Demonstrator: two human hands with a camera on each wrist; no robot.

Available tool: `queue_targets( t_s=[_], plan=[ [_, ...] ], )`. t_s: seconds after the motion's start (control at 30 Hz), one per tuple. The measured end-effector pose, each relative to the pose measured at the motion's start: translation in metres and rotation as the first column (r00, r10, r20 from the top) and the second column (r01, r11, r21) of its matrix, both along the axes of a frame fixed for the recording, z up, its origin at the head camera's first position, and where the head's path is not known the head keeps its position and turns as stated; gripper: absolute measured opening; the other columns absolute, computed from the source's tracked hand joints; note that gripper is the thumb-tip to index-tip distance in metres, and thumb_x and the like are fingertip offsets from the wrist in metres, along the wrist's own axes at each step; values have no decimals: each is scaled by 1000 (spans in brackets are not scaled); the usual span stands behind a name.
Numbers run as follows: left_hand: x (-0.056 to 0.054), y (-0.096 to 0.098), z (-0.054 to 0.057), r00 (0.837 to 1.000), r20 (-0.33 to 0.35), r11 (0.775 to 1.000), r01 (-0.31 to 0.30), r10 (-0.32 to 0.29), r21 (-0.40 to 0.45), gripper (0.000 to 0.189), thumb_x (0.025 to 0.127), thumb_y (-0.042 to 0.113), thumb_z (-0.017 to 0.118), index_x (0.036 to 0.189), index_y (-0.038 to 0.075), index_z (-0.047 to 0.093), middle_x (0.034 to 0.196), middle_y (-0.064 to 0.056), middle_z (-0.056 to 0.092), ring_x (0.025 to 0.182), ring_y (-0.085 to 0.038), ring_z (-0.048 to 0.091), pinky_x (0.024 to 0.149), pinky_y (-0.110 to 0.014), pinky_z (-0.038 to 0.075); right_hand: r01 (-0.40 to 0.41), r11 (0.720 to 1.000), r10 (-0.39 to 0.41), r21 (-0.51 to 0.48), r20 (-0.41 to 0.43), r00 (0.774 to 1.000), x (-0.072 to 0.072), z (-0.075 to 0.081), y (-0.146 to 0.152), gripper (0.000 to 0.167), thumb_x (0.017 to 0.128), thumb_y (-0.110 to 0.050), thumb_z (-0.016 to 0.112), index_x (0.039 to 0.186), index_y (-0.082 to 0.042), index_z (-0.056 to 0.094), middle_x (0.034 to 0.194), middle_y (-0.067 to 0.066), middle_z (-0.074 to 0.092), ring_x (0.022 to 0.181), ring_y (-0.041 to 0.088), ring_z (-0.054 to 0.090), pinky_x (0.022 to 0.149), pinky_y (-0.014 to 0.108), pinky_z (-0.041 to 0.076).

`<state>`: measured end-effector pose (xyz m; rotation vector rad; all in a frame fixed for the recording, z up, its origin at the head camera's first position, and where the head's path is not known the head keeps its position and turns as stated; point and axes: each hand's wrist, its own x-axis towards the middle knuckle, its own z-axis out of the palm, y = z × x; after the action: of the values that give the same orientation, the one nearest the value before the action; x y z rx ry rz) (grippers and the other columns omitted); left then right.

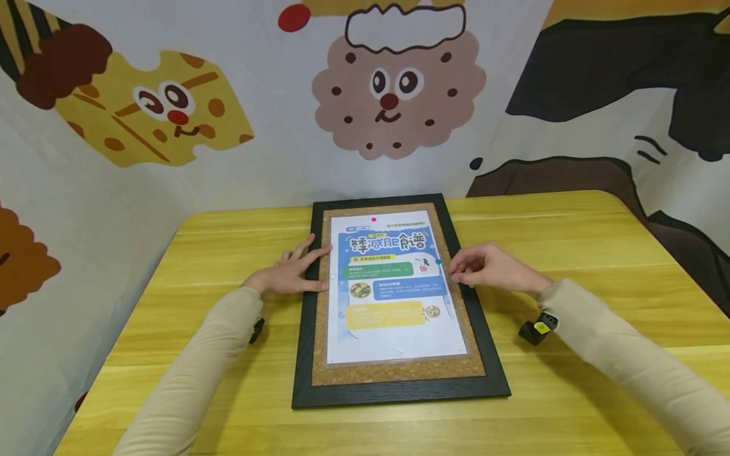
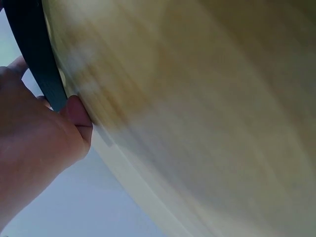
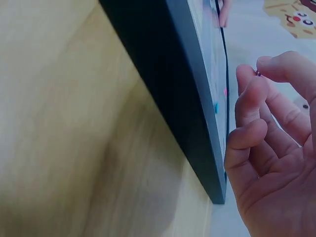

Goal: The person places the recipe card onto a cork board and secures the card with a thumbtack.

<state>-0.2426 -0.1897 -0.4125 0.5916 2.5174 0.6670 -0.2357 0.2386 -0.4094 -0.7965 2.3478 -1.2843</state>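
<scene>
A left hand (image 1: pixel 291 273) lay flat-fingered across the black-framed cork pinboard (image 1: pixel 399 373) on the yellow wooden surface (image 1: pixel 570 253), steadying it, while the right hand (image 1: pixel 490 269) pinched a tiny pin (image 3: pixel 257 73) just beside the blue-and-white printed poster (image 1: pixel 393 285).

Both arms are in long beige sleeves, soft knit fabric running down to the wrists and ending well behind the fingers. A small black camera unit (image 1: pixel 537 329) hangs under the right wrist with a yellow patch on it, and a smaller dark piece (image 1: pixel 256 330) peeks out beneath the left cuff. Hands are bare.
</scene>
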Motion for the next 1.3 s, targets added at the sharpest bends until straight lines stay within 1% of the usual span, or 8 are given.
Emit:
queue_targets(
  t_s=[0.13, 0.23, 0.4, 0.67, 0.83, 1.0, 1.1, 1.3],
  plan=[
    [0, 0, 0, 1000, -4, 1000, -4, 4, 4, 89, 89, 49, 64, 157, 22, 13, 159, -14, -16, 136, -55, -2, 99, -74, 11, -53, 999, 53, -15, 15, 998, 1, 0, -9, 13, 87, -5, 70, 99, 1, 69, 95, 11, 68, 75, 22, 61, 66, 29, 51],
    [1, 0, 0, 1000, -7, 1000, -6, 6, 3, 89, 89, 48, 64, 157, 22, 13, 159, -14, -17, 136, -54, -3, 100, -73, 10, -79, 997, 79, -15, 32, 996, 2, 0, -14, 13, 88, -6, 69, 99, 1, 68, 96, 11, 68, 76, 23, 61, 68, 29, 51],
    [1, -1, 0, 1000, -18, 1000, -10, 10, 1, 89, 89, 49, 64, 157, 23, 13, 159, -13, -16, 136, -54, -1, 99, -74, 11, -112, 994, 112, 6, 21, 993, 4, -2, -21, 13, 88, -8, 70, 99, -1, 70, 95, 7, 68, 78, 22, 62, 70, 29, 51],
    [2, 0, -1, 999, -37, 1000, -13, 14, 14, 88, 89, 47, 65, 157, 22, 15, 160, -13, -14, 135, -54, 3, 97, -75, 14, -178, 984, 178, -9, 43, 983, 11, -3, -34, 13, 88, -2, 68, 101, 0, 70, 99, 8, 69, 79, 22, 61, 72, 29, 51],
    [2, -1, -2, 999, -47, 1000, -15, 16, 13, 88, 88, 47, 65, 157, 22, 16, 160, -13, -13, 135, -53, 4, 97, -75, 15, -207, 978, 207, -1, 26, 978, 13, -4, -40, 12, 89, -5, 69, 100, -4, 72, 98, 5, 69, 81, 21, 63, 71, 30, 52],
    [1, -1, -3, 998, -58, 1000, -6, 8, 25, 88, 88, 47, 65, 156, 21, 17, 160, -15, -12, 136, -54, 1, 99, -74, 12, -227, 974, 227, 7, -5, 974, 14, -4, -44, 11, 89, -8, 69, 99, -8, 73, 96, 1, 69, 80, 20, 62, 70, 30, 51],
    [2, -2, -3, 998, -66, 999, -5, 7, 35, 87, 88, 45, 66, 156, 20, 18, 159, -16, -11, 136, -54, 0, 99, -74, 12, -232, 973, 233, 12, -20, 972, 15, -4, -48, 11, 89, -9, 69, 99, -9, 74, 97, 1, 69, 79, 19, 61, 68, 30, 50],
    [2, -1, -3, 996, -83, 999, -11, 15, 50, 86, 87, 44, 68, 156, 19, 21, 159, -17, -7, 136, -53, 3, 100, -72, 15, -242, 970, 242, 14, -8, 970, 19, -3, -56, 12, 89, -9, 69, 101, -9, 74, 97, 2, 69, 80, 20, 60, 67, 30, 49]
  ],
)
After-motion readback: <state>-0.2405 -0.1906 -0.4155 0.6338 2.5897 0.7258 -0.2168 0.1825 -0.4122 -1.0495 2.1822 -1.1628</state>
